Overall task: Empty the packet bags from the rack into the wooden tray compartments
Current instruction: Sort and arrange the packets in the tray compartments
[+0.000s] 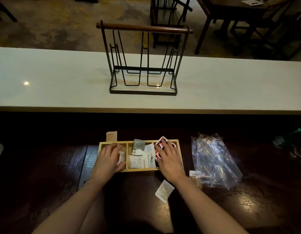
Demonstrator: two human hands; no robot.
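head view: left hand (107,158), right hand (169,157) flat, palms down, in wooden tray (139,170).

A long white counter (45,78) spans the view from 9 to 3 o'clock, a small glint of light on it at 9. Nearer lies a dark wooden table (45,174). Beyond the counter, at 1 to 2 o'clock, dark chairs (168,12) and another table (231,10) stand on a mottled floor (62,22) — dim, details unclear.
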